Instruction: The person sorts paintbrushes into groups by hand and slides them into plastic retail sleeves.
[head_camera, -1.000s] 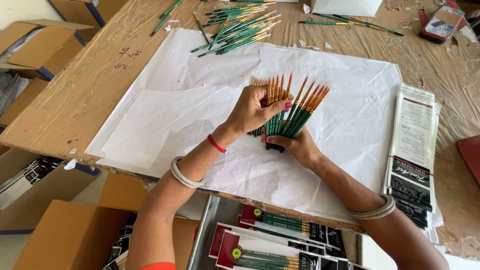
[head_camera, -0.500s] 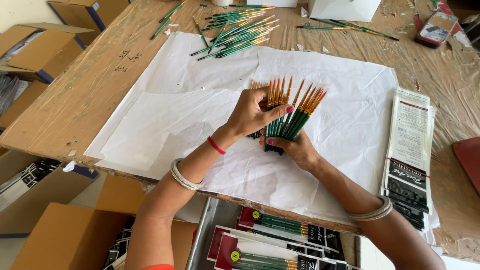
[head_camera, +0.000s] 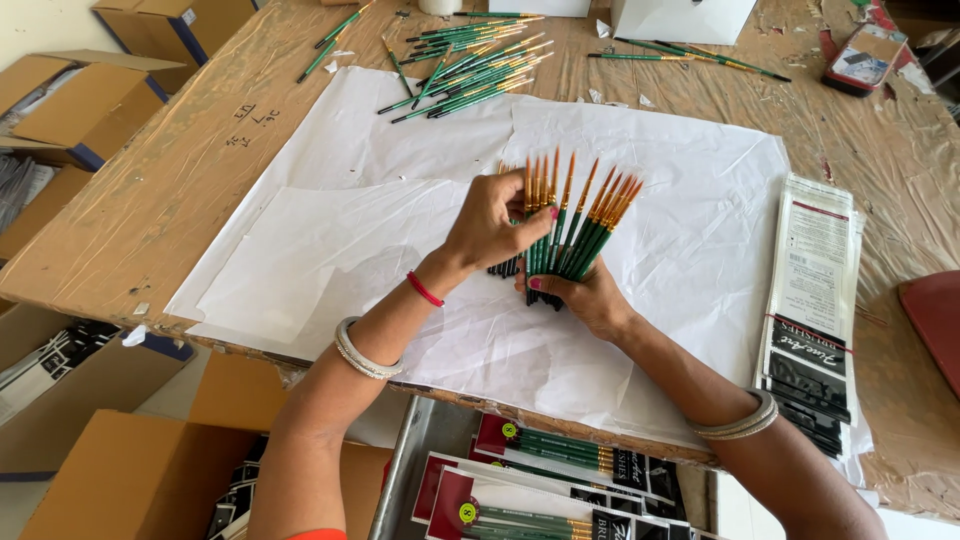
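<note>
Over the middle of the white paper sheet (head_camera: 330, 260), both hands work one fan of paintbrushes (head_camera: 575, 225). Right hand (head_camera: 585, 298) clamped round the base of the fan, fingers curled, pink nails showing; brushes stand upright, splayed outward. Handles thin, glossy dark green, tips orange-brown, pointed. Left hand (head_camera: 495, 222) closed over the left part of the fan from above, fingers pinching a few handles. Hands nearly touching, both on the same bunch. Left wrist has a red thread band and silver metal bangles; right wrist also silver bangles.

Paper sheet is large, creased, matte, lying on a table (head_camera: 140, 210) covered in brown wrinkled wrap with a shiny, tape-like surface. At far edge of the sheet, a loose pile of brushes (head_camera: 470, 70), same green handles with pale tips, lying flat and crisscrossed. More single brushes (head_camera: 690, 55) farther right by a white box (head_camera: 680, 18). Right edge of the sheet: stack of clear plastic sleeves (head_camera: 812, 300), flat, rectangular, black and white printed. Below the table edge near the person, packed brush sets (head_camera: 540, 470) in red-and-black cards inside a metal tray. Cardboard cartons (head_camera: 90, 100), plain brown, on the floor at left.
</note>
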